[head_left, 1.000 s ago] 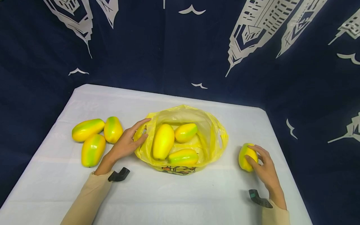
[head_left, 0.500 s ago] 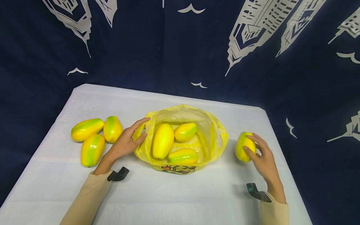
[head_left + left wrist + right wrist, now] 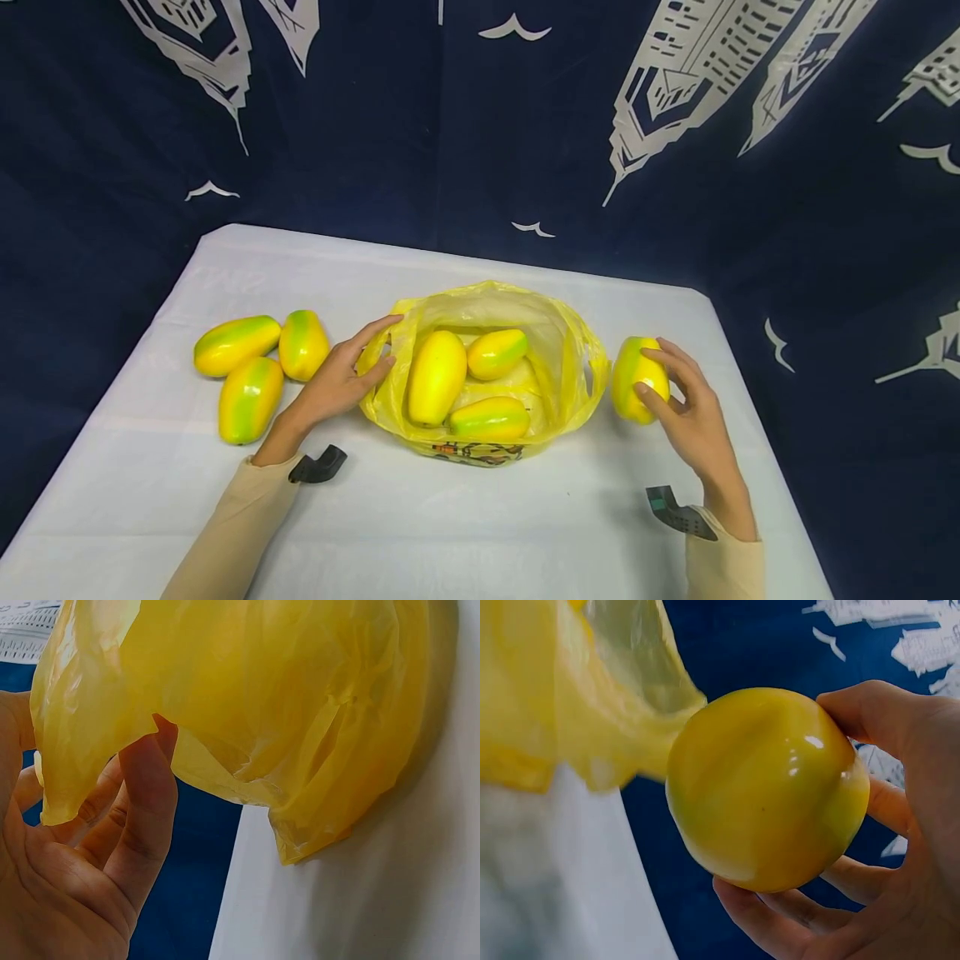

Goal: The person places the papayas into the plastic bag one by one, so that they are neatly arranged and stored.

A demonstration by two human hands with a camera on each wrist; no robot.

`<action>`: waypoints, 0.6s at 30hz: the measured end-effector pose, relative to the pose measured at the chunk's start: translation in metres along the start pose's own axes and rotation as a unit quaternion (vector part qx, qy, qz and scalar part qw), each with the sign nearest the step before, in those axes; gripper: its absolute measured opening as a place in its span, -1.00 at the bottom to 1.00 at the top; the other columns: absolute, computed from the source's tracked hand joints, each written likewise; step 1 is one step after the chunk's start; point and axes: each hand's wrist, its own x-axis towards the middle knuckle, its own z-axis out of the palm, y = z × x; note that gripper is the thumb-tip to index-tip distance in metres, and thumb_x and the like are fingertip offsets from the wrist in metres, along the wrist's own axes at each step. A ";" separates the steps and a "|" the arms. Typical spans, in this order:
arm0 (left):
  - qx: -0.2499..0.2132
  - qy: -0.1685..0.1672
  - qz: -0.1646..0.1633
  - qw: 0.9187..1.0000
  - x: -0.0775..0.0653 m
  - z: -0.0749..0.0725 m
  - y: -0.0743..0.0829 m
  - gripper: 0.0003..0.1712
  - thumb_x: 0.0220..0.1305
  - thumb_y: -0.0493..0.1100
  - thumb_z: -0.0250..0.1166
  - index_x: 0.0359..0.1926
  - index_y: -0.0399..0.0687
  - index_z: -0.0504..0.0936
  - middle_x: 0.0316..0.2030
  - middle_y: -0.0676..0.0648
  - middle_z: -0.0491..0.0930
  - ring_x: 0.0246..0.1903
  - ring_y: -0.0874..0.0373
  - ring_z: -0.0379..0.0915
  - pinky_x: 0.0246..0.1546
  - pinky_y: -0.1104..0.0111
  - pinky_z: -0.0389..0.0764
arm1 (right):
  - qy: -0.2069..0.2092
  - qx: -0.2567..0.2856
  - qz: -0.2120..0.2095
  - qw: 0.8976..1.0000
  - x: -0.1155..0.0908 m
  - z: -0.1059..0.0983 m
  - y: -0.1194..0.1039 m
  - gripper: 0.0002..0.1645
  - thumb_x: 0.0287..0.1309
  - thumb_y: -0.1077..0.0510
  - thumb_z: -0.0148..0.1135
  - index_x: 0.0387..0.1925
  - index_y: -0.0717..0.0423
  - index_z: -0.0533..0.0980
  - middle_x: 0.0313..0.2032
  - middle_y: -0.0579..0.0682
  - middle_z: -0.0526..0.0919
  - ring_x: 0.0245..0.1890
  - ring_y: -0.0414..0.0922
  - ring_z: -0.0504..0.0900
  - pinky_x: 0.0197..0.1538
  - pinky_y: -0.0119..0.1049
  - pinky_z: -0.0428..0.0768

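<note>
My right hand (image 3: 693,412) grips a yellow-green papaya (image 3: 636,379), fingers and thumb on its sides, held just right of the yellow plastic bag (image 3: 577,400). In the right wrist view the papaya (image 3: 765,791) shows its rounded end toward the camera, and the bag's edge is close beside it. My left hand (image 3: 341,379) holds the bag's left rim by the handle; in the left wrist view a fingertip goes behind the thin film (image 3: 247,690). Inside the wide-mouthed bag lie a large papaya (image 3: 437,379) and two smaller papayas (image 3: 495,354).
Three more papayas (image 3: 251,400) lie grouped on the white-covered table (image 3: 480,533) to the left, close to my left forearm. A dark blue curtain (image 3: 450,125) with white building prints hangs behind the table's far edge.
My right hand has lifted the papaya from the table's right side and carried it left and away from me, up beside the bag. The left hand stays at the bag's rim.
</note>
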 end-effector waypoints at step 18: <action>0.002 0.000 0.008 1.000 0.000 0.000 -0.001 -0.32 0.47 -0.17 0.18 0.52 0.23 0.21 0.51 -0.06 0.20 0.49 -0.06 0.11 0.45 -0.07 0.20 | -0.067 0.046 -0.095 0.992 0.009 0.039 -0.032 -0.43 0.22 0.38 0.31 0.25 0.05 0.50 0.48 0.01 0.22 0.37 -0.20 0.34 0.13 -0.39 0.58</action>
